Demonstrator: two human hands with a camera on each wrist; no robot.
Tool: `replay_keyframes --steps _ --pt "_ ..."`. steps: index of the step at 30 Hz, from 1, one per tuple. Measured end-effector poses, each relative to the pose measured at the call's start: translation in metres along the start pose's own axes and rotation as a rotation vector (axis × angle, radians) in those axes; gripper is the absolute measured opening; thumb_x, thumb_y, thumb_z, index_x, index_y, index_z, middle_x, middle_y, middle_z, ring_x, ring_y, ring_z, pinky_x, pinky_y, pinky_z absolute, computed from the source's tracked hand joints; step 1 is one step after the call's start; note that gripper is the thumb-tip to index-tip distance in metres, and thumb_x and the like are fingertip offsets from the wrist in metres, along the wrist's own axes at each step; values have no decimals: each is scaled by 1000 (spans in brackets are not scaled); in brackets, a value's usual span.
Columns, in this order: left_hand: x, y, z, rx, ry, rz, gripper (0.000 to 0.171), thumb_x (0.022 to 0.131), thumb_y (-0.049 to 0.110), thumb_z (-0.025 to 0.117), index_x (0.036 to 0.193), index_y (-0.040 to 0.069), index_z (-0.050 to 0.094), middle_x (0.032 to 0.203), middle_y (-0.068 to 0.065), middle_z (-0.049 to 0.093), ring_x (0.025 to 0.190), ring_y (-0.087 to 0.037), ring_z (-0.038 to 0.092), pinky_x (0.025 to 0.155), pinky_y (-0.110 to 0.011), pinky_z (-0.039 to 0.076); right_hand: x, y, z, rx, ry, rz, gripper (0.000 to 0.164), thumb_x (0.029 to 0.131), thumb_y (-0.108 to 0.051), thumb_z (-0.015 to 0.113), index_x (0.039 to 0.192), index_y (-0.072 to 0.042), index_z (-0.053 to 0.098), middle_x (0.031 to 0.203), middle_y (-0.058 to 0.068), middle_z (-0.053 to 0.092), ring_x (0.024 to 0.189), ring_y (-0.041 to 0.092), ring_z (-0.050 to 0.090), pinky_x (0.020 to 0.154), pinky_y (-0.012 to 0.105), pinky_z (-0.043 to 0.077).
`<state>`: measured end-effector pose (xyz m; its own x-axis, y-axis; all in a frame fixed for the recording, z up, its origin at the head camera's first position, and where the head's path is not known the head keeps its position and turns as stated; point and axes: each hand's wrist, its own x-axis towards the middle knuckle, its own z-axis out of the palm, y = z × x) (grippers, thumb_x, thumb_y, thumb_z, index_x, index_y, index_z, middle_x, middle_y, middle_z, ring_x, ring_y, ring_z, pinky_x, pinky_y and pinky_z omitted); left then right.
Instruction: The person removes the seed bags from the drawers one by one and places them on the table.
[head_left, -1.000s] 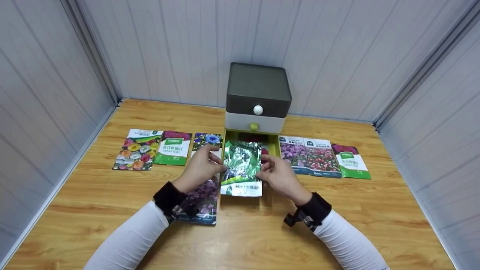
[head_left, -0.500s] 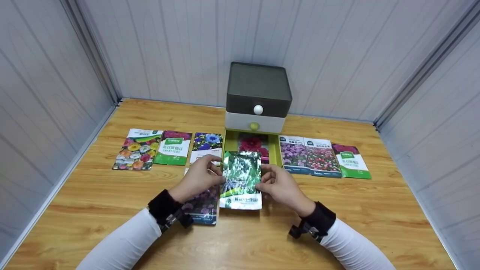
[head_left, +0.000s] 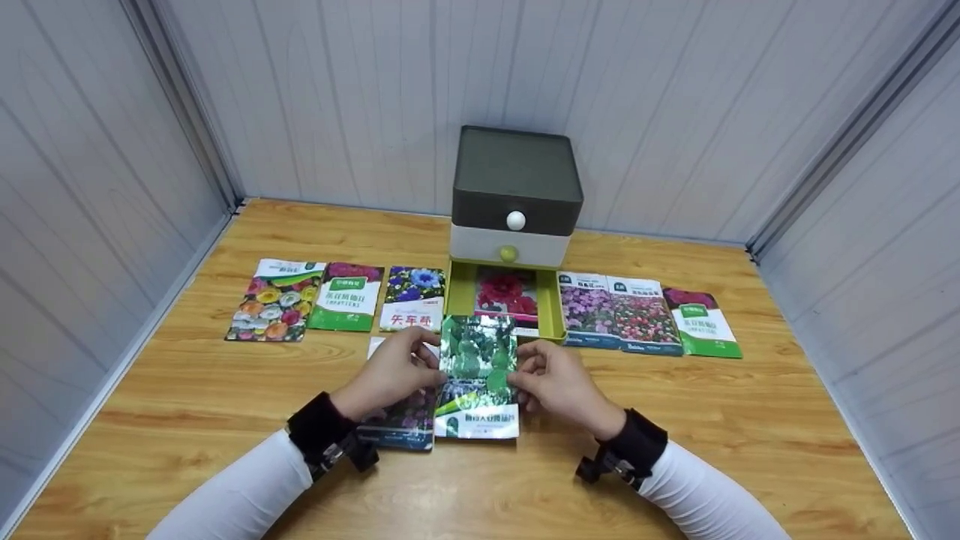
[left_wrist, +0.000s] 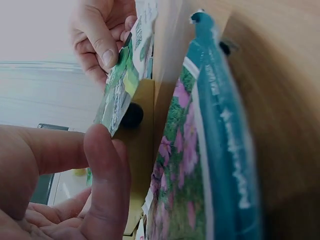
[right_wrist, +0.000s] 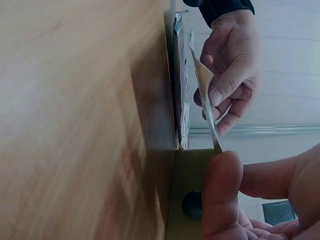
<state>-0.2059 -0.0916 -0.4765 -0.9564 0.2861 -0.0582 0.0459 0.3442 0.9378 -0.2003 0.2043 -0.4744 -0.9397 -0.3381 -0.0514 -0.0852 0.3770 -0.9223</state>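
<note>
A glossy green seed packet [head_left: 478, 356] is held flat between both hands, just in front of the pulled-out bottom drawer [head_left: 556, 315]. My left hand [head_left: 391, 377] pinches its left edge between thumb and fingers. On the opposite edge my right hand [head_left: 561, 384] pinches it the same way. The right wrist view shows the packet [right_wrist: 205, 82] edge-on, raised off the table. Inside the yellow-green drawer lies a seed packet with a red flower [head_left: 506, 291]. Below my left hand a purple-flowered packet [head_left: 409, 433] lies on the table, partly covered by that hand.
The drawer belongs to a small box [head_left: 517, 172] with a dark top, by the back wall. Left of it lie packets with mixed flowers [head_left: 274, 304], impatiens [head_left: 349, 296] and blue flowers [head_left: 415, 289]. Several more packets [head_left: 645, 315] lie to its right.
Both hands have drawn the green packet toward me, from over the drawer to in front of it. The red-flower packet in the drawer and the blue-flower packet have come into fuller view.
</note>
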Motion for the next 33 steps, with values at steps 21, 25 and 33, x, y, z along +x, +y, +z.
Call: replay_keyframes --steps 21,25,33 --pt "-15 11 0 262 -144 -23 43 83 -2 89 118 -1 62 86 -6 69 59 -18 66 59 -35 60 -7 5 8 -25 -138 66 31 98 0 81 122 8 63 84 10 75 57 15 69 56 35 64" --pt "-16 12 -1 305 -149 -27 39 82 1 90 110 1 63 82 -5 69 59 -17 66 60 -34 57 -8 7 9 -32 -169 72 26 97 1 81 116 6 64 80 10 75 54 15 68 52 32 62" --pt "-17 11 -1 322 -150 -59 28 86 5 86 102 2 64 74 -5 71 54 -17 67 51 -33 58 -10 5 10 -73 -209 72 19 98 -2 81 108 1 65 75 10 75 53 15 68 50 34 61"
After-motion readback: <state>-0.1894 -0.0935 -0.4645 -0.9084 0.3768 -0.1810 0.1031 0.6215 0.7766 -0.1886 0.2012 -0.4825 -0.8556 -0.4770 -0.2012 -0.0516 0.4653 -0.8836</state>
